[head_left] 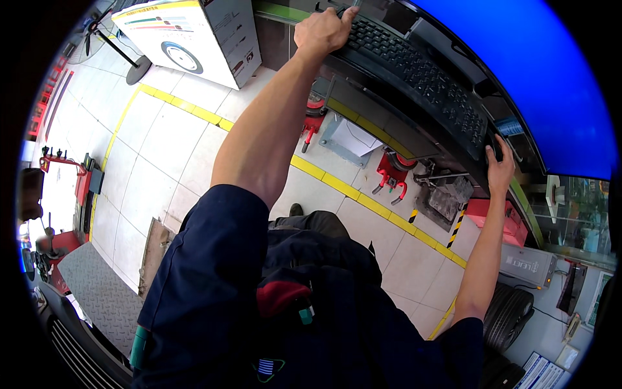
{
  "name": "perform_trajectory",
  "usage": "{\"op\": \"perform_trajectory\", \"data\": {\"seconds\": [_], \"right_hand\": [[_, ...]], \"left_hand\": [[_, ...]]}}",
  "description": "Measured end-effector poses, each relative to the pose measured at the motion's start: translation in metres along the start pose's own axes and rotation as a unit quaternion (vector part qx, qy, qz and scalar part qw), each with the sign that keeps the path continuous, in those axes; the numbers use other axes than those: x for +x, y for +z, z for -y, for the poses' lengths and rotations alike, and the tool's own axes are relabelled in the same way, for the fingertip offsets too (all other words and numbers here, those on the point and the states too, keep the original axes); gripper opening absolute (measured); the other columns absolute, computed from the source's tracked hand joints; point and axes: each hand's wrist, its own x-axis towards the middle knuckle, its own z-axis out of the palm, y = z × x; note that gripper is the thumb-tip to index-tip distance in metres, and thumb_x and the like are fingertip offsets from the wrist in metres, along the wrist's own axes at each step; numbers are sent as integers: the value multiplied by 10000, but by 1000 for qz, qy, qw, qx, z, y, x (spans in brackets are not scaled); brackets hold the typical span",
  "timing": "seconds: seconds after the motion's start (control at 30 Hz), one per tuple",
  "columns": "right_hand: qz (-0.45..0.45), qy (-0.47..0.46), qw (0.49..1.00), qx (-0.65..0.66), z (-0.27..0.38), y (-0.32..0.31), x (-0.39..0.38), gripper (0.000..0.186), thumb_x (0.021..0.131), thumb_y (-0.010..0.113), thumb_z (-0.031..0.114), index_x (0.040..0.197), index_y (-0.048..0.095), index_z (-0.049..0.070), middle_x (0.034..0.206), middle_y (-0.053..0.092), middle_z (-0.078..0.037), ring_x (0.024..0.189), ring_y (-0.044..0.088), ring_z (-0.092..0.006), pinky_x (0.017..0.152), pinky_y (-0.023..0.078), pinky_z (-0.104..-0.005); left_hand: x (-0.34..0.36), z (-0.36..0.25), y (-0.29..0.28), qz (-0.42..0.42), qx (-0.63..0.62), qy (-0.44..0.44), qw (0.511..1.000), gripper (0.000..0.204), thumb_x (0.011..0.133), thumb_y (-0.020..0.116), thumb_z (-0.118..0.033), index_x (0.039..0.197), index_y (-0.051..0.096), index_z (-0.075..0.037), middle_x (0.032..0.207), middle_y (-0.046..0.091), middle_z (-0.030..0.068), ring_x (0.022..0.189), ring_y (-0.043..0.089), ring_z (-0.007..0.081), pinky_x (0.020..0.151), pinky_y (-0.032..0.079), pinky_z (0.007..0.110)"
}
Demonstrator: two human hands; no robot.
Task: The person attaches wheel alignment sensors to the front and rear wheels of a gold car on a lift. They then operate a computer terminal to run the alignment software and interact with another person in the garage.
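A black keyboard (414,71) lies on a dark shelf, slanting from upper left to lower right, below a large monitor with a plain blue screen (538,71). My left hand (324,31) is at the keyboard's far left end, fingers curled. Something dark and greyish shows by its fingertips, too little of it to name. At the opposite end of the keyboard, my right hand (500,167) is closed over a small black computer mouse (495,148), which its fingers partly cover.
Under the shelf, red-handled tools (393,174) and a grey metal block (444,200) rest on the tiled floor. A white box (188,39) stands at upper left, near a fan (91,29). Tires (508,318) and a red toolbox (502,220) are on the right. Yellow floor lines (324,175) cross below.
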Motion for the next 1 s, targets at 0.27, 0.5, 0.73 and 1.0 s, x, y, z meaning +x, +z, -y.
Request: {"op": "perform_trajectory", "data": {"seconds": [0.27,0.5,0.73,1.0], "right_hand": [[-13,2,1000,19,2,3,0,437,914,763,146,1338,679,80,1370,648,-163,1324,579,-362,1126,451,-435],[-19,3,1000,18,2,10,0,440,929,747,156,1352,664,68,1351,645,-166,1284,598,-373,1086,468,-432],[1,40,999,13,5,6,-2,409,947,740,189,1339,683,86,1396,629,-136,1296,600,-353,1080,472,-427],[3,46,999,21,7,3,-1,391,956,733,188,1337,694,106,1417,623,-127,1309,598,-350,1093,470,-443]], "left_hand": [[4,-9,-4,30,-17,-13,999,783,1031,308,-732,1351,642,-101,1223,717,266,1169,667,464,996,510,547],[4,-4,-1,37,1,-6,999,804,1037,291,-725,1254,686,-58,1170,728,277,1149,672,468,987,514,541],[3,-6,-3,56,2,-29,998,813,1015,301,-769,1397,650,-142,1260,715,243,1200,665,432,1026,505,514],[3,-9,-4,64,-1,-29,998,797,1018,309,-761,1417,637,-154,1276,709,243,1211,661,431,1026,501,520]]}}
